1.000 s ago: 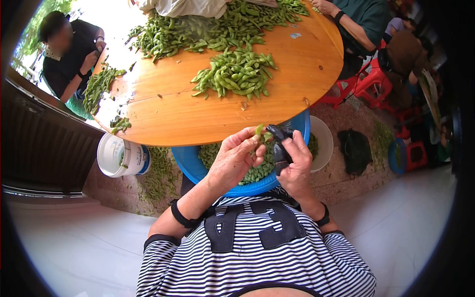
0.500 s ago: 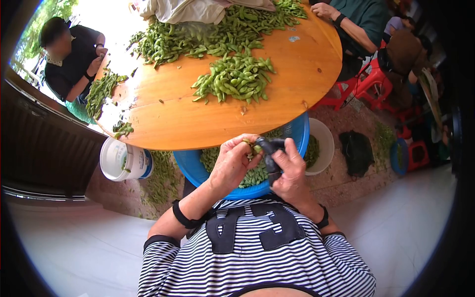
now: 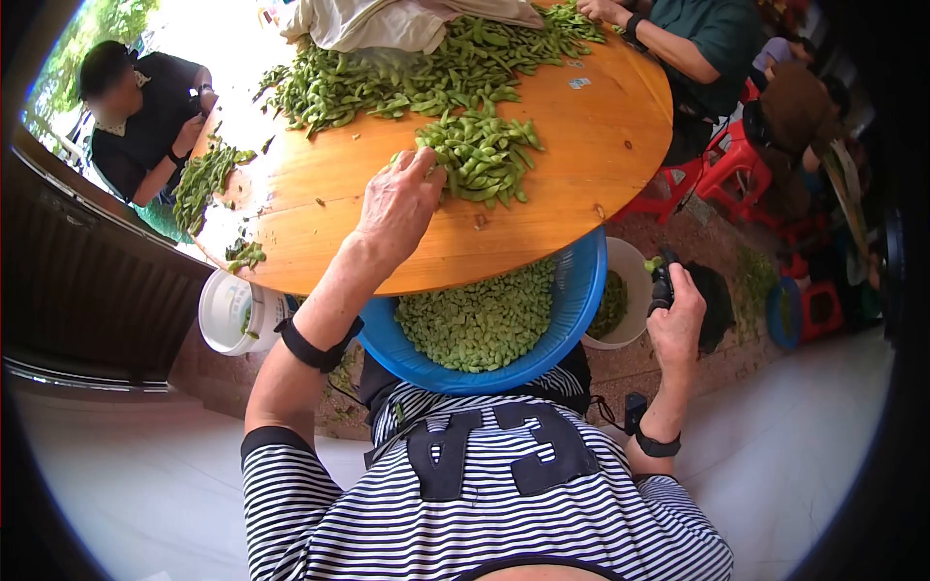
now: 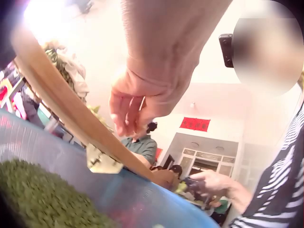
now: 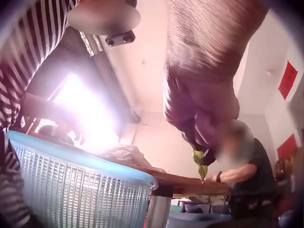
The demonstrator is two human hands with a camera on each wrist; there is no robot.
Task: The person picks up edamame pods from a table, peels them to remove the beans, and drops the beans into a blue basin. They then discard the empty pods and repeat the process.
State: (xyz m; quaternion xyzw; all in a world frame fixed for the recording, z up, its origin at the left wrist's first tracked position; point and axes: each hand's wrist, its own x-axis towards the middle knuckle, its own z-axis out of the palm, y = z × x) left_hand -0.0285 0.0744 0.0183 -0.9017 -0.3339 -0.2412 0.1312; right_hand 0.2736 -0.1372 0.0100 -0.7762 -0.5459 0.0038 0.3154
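Note:
My left hand [image 3: 399, 201] reaches over the table to the near pile of green soybean pods [image 3: 484, 160], its fingertips at the pile's left side. In the left wrist view the fingers [image 4: 124, 113] are loosely bent, with no pod showing between them. Out to the right, my right hand [image 3: 676, 320] wears black covers on its thumb and finger. It pinches a green soybean pod [image 5: 201, 164], which hangs from the fingertips in the right wrist view. Below and between the hands, a blue plastic basket [image 3: 589, 290] holds many shelled soybeans [image 3: 475, 324].
A larger pod heap [image 3: 387, 82] lies farther back on the wooden table [image 3: 339, 228], partly under a pale cloth [image 3: 373, 21]. White buckets stand left [image 3: 218, 315] and right [image 3: 635, 324] of the basket. Two people sit at the table; red stools [image 3: 731, 174] stand at right.
The hands were together over the basket, working on a pod. Since then my left hand has gone forward to the pile, and my right hand has moved right with a pod.

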